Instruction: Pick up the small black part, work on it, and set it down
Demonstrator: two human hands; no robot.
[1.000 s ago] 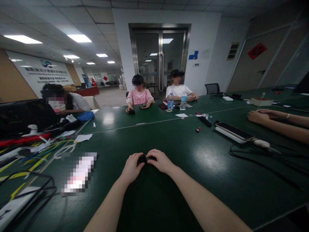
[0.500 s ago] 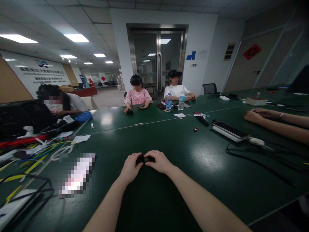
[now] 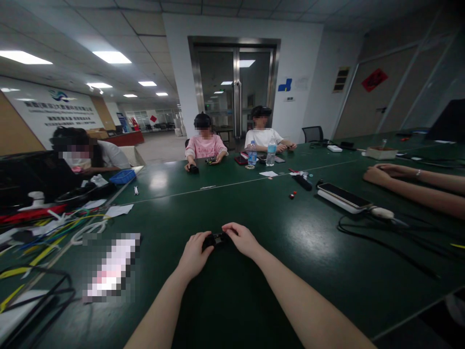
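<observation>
Both my hands meet over the dark green table (image 3: pixel 254 213) in front of me. My left hand (image 3: pixel 193 256) and my right hand (image 3: pixel 242 239) are each closed around the ends of a small black object (image 3: pixel 215 239) held between them, just above the tabletop. Its shape is too small and dark to make out.
A phone on a white power strip (image 3: pixel 343 197) with cables lies to the right, near another person's arms (image 3: pixel 410 186). Coloured wires (image 3: pixel 54 228) and a black case sit at the left. Three people sit across the table, with two water bottles (image 3: pixel 271 154).
My hands stay together on the black object; my right fingers have shifted a little so more of the object shows. The view has drifted slightly.
</observation>
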